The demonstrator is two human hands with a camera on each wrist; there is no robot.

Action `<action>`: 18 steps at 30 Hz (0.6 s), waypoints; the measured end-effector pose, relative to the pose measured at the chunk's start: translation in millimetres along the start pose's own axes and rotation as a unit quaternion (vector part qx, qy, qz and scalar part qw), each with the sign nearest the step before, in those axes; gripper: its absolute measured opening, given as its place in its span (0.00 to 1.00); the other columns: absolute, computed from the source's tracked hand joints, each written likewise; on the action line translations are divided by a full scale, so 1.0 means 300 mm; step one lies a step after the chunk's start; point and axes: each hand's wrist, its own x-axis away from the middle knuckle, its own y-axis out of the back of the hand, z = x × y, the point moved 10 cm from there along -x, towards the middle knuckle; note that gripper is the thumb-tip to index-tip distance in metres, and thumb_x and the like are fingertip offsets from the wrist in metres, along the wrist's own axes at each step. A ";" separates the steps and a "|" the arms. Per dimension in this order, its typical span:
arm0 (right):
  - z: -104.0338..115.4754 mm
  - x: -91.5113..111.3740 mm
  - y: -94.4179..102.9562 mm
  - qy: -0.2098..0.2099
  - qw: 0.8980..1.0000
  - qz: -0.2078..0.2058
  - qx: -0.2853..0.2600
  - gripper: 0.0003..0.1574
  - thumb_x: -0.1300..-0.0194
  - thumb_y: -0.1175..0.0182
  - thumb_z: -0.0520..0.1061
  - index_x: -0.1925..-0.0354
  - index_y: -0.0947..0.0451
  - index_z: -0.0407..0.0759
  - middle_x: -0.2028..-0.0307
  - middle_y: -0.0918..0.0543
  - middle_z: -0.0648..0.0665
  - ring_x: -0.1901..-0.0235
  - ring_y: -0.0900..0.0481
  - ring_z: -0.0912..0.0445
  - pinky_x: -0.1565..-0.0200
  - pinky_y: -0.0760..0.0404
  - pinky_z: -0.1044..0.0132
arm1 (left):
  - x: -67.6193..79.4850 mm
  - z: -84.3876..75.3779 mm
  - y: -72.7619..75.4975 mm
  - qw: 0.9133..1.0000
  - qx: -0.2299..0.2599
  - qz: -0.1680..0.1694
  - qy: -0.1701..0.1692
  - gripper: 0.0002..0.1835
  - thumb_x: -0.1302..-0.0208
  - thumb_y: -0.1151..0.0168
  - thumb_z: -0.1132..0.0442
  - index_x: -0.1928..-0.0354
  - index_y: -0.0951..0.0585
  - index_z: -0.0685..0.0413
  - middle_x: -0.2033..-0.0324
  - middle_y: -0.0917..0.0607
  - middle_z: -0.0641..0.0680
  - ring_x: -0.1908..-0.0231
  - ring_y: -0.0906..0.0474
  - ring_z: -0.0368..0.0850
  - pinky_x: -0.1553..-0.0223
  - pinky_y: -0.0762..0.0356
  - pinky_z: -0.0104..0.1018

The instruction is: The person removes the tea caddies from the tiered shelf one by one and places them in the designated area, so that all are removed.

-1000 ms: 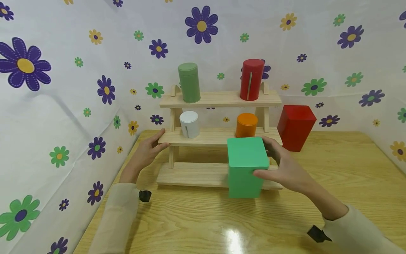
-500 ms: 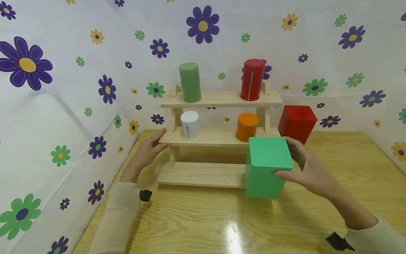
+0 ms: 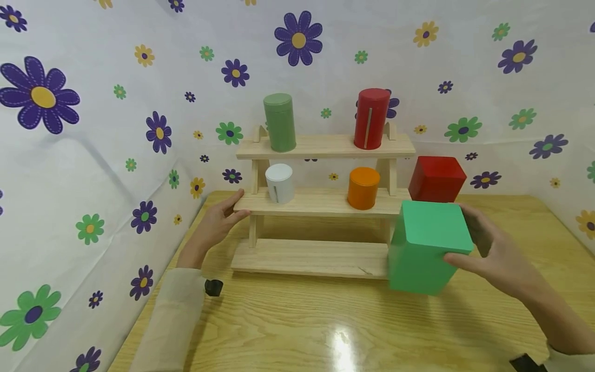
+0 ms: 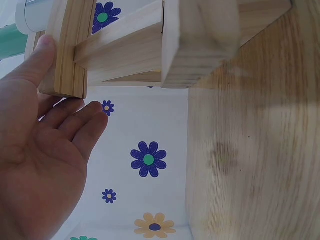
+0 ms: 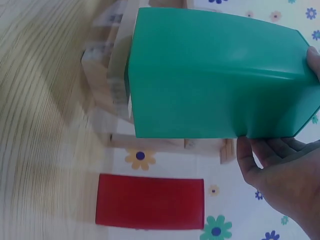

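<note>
A three-tier wooden display stand (image 3: pixel 316 202) stands on the table. My left hand (image 3: pixel 210 225) holds the left end of its middle tier; in the left wrist view the thumb (image 4: pixel 37 62) lies on the board and the fingers reach round its end. With my right hand (image 3: pixel 504 258) I grip a green box (image 3: pixel 429 250) by its upper part, thumb on the near side, fingers on the far right side. The box is upright, slightly tilted, in front of the stand's right end, hiding part of the bottom tier. In the right wrist view the box (image 5: pixel 210 75) covers much of the stand.
On the top tier stand a green canister (image 3: pixel 280 124) and a red canister (image 3: pixel 371 120). A white canister (image 3: pixel 280 183) and an orange canister (image 3: pixel 363 188) occupy the middle tier. Behind the green box is a red box (image 3: pixel 437 178). A flowered cloth (image 3: pixel 176 67) hangs behind.
My right hand has carried the green box rightward from before the stand's right half to its right end, uncovering more of the bottom tier. The left hand stays on the stand.
</note>
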 end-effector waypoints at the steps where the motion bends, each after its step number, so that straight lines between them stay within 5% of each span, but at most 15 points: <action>1: -0.007 0.005 0.012 -0.004 1.000 -0.004 0.002 0.60 0.46 0.33 0.18 0.21 0.46 0.38 0.34 0.29 0.52 0.37 0.30 0.64 0.43 0.29 0.82 | 0.001 0.000 -0.001 1.000 0.001 0.000 -0.001 0.40 0.25 0.38 0.50 0.20 0.42 0.56 0.22 0.40 0.54 0.26 0.38 0.55 0.31 0.33 0.47; 18: -0.138 0.098 0.204 -0.067 0.994 -0.046 0.067 0.57 0.38 0.35 0.22 0.19 0.49 0.43 0.41 0.30 0.61 0.48 0.28 0.71 0.54 0.25 0.85 | 0.005 0.000 0.002 1.000 -0.011 -0.006 -0.002 0.40 0.25 0.39 0.49 0.19 0.41 0.54 0.22 0.39 0.54 0.27 0.35 0.55 0.32 0.30 0.50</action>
